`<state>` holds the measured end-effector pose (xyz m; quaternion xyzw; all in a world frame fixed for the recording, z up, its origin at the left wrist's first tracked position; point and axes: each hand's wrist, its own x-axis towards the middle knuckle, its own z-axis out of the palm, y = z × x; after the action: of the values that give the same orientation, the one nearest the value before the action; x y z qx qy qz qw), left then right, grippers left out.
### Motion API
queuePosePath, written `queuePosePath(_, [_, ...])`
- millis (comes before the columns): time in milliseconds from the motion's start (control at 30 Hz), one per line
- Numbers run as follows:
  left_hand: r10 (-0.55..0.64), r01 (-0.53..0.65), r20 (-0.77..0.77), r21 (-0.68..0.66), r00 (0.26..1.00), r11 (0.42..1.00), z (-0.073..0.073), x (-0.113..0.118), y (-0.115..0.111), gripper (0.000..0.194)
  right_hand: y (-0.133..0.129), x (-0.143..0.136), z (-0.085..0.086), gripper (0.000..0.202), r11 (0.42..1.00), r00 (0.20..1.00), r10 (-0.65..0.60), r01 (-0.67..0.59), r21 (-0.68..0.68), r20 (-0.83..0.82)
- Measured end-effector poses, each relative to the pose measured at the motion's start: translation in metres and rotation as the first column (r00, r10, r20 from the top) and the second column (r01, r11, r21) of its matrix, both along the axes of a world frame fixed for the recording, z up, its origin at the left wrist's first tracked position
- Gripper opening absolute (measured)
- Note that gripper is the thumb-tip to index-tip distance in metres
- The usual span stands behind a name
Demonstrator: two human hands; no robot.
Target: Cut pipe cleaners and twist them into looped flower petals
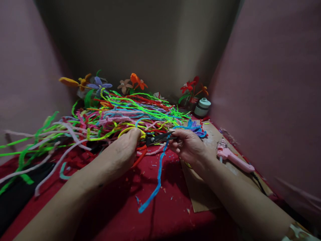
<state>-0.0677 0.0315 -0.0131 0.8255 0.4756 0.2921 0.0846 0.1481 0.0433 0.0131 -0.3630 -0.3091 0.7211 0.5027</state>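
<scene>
My left hand point(129, 144) grips the handles of a pair of scissors point(150, 140) with yellow and red-orange grips. The dark blades point right, slightly apart, and reach the fingers of the other hand. My right hand point(187, 144) is closed in a pinch on a blue pipe cleaner point(160, 174), whose long end hangs down over the red cloth. The pipe cleaner passes at the blades; whether it lies between them I cannot tell. Just behind my right hand sits a blue and purple pipe-cleaner flower point(197, 128).
A heap of colourful pipe cleaners point(140, 107) spreads across the back and left. On a brown board point(200, 197) at right lies a pink glue gun point(234, 157). A pale-lidded jar point(202, 107) and red flowers point(188, 87) stand behind. Scraps dot the red cloth point(112, 207).
</scene>
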Motion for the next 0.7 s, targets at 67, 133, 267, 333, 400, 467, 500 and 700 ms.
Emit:
queuePosePath(67, [0.012, -0.009, -0.085, 0.030, 0.996, 1.000, -0.0001, -0.0005, 0.0003, 0.016, -0.0002, -0.0002, 0.0004, 0.006, 1.000, 1.000, 0.012, -0.012, 0.008, -0.007])
queuePosePath(133, [0.025, -0.017, -0.158, 0.050, 0.987, 0.999, 0.0001, -0.0006, 0.0001, 0.016, -0.0001, -0.0001, 0.0006, 0.006, 1.000, 1.000, 0.026, -0.026, 0.006, -0.010])
queuePosePath(267, [0.033, -0.020, -0.205, 0.065, 0.978, 0.998, 0.0020, 0.0005, -0.0018, 0.017, 0.0005, 0.0002, 0.0006, 0.004, 0.998, 0.998, 0.060, -0.060, 0.005, -0.027])
queuePosePath(333, [0.030, -0.017, -0.216, 0.059, 0.976, 0.998, 0.0032, 0.0014, -0.0029, 0.018, 0.0009, 0.0002, 0.0006, 0.003, 0.997, 0.996, 0.078, -0.078, 0.017, -0.035])
queuePosePath(400, [0.028, -0.015, -0.226, 0.058, 0.974, 0.998, 0.0036, 0.0022, -0.0033, 0.019, 0.0010, 0.0003, 0.0005, 0.002, 0.996, 0.996, 0.083, -0.082, 0.026, -0.023])
queuePosePath(467, [0.028, -0.015, -0.227, 0.063, 0.973, 0.998, 0.0033, 0.0025, -0.0032, 0.018, 0.0011, 0.0005, 0.0004, 0.001, 0.997, 0.997, 0.073, -0.073, 0.037, 0.004])
queuePosePath(500, [0.027, -0.013, -0.224, 0.062, 0.974, 0.998, 0.0029, 0.0024, -0.0030, 0.018, 0.0011, 0.0007, 0.0004, 0.001, 0.997, 0.998, 0.067, -0.068, 0.047, 0.019])
queuePosePath(700, [0.020, -0.013, -0.180, 0.041, 0.983, 0.999, 0.0031, 0.0007, -0.0047, 0.017, 0.0015, 0.0012, 0.0015, 0.001, 0.997, 0.997, 0.054, -0.057, 0.058, 0.050])
